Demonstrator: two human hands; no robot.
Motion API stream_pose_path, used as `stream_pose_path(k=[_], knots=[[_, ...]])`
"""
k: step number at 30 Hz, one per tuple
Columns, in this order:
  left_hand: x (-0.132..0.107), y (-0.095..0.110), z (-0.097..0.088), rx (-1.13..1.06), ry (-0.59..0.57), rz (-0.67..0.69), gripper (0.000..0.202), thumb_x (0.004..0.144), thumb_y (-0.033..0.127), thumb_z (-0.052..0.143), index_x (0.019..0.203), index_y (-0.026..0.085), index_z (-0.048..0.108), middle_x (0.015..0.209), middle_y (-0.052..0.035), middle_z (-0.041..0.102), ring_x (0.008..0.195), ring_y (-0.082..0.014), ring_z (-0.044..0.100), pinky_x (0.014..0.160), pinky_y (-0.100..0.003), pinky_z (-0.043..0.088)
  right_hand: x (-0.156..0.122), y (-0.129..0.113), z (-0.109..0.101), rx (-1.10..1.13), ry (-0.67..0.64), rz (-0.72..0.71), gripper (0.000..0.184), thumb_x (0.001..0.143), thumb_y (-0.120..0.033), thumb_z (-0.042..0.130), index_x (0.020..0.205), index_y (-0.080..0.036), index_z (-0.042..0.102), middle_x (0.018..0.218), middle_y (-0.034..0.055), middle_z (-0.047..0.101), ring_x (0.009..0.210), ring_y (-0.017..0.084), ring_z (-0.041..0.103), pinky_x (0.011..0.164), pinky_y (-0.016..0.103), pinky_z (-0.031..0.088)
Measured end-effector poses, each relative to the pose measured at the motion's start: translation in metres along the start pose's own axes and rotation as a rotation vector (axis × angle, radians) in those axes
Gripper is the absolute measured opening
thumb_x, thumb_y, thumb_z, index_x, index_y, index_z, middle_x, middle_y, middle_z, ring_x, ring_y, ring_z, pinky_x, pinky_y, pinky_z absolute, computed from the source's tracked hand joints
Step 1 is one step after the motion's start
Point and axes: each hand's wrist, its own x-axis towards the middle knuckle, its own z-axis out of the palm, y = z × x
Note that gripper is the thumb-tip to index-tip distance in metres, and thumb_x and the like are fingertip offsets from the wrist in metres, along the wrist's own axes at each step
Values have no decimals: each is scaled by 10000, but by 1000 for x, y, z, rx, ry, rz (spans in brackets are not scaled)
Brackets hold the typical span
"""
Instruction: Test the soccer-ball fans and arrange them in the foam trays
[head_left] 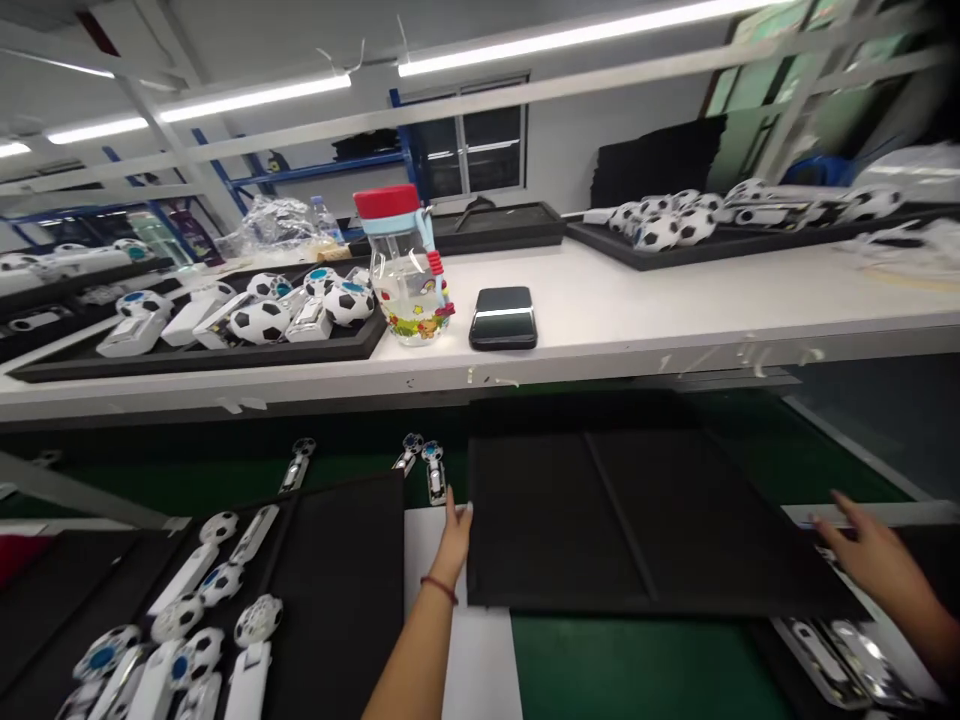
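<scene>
A black divided tray (540, 520) lies in front of me, over a green work surface (637, 665). My left hand (451, 545), a dark red band at its wrist, is at the tray's left edge with its fingers stretched out; whether the fingertips press on the edge is hard to make out. My right hand (870, 555) is off the tray's right corner, fingers spread, holding nothing. Below it are open white device housings (825, 660) with shiny parts. Two small devices with ball-shaped heads (435, 472) lie just beyond my left hand.
At left, a black tray (341, 600) holds several white devices with football-patterned heads (199, 655). A shelf (600, 300) runs across above, carrying a red-lidded jug (409, 275), a phone (503, 318) and trays of similar devices (259, 322). White paper (480, 660) lies below the left hand.
</scene>
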Motion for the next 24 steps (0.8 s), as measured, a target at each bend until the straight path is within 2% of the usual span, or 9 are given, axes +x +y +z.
stream_pose_path(k=[2,4,7,8,11,13,16,19,24], knots=[[10,6,-11,89,96,5,521,889,325,445,1364,159,312,1335,-141,462,1257,-239,409,1040,-438,330,1,-14,28,9,-7,-65,728,722,-381,424,1347,-10,379,1389,274,328,1330,361,230,1070,450,164],[-4,4,-33,190,172,-1,450,868,308,508,1283,157,426,1347,-131,438,1265,-265,379,1039,-501,306,-27,-25,70,65,-128,-140,682,718,-423,420,1296,-63,457,1355,224,406,1298,325,315,1072,396,214],[-63,-6,-75,318,234,-43,320,851,315,546,1136,169,547,1258,-98,508,1153,-253,477,962,-502,391,-118,-43,144,231,-461,-170,583,663,-509,465,1137,-182,555,1213,144,569,1140,280,517,981,350,388],[-87,-9,-90,348,252,-66,305,856,320,539,1124,174,552,1230,-93,524,1103,-238,511,927,-480,426,-156,-51,168,364,-642,-53,582,626,-526,511,1114,-212,551,1198,130,582,1140,291,518,987,376,384],[-152,-14,-133,416,314,-141,298,874,331,509,1137,196,541,1192,-90,541,1001,-202,557,846,-414,486,-266,-85,231,463,-980,7,581,555,-539,541,1026,-203,594,1043,121,656,987,287,611,886,383,464],[-185,-14,-160,454,344,-186,283,876,335,504,1123,205,548,1174,-86,550,977,-193,564,824,-393,498,-323,-111,266,471,-1092,33,621,516,-518,554,1011,-148,610,999,155,664,857,292,645,793,395,499],[-215,-6,-202,510,381,-241,276,869,346,515,1094,194,565,1135,-75,574,956,-194,576,809,-387,504,-377,-147,311,470,-1176,67,674,521,-452,581,1100,-105,581,1097,181,626,924,283,629,864,377,459],[-212,10,-254,605,456,-277,304,855,354,529,1083,164,595,1125,-80,599,990,-215,579,859,-393,483,-406,-173,348,460,-1202,111,718,542,-401,607,1187,-97,522,1154,185,597,1035,302,584,946,400,394],[-131,31,-381,793,677,-359,339,881,301,485,1172,134,536,1258,-116,520,1188,-253,459,1009,-472,351,-426,-206,389,565,-1225,146,774,573,-508,600,1204,-74,491,1111,167,625,1062,308,577,947,401,412]])
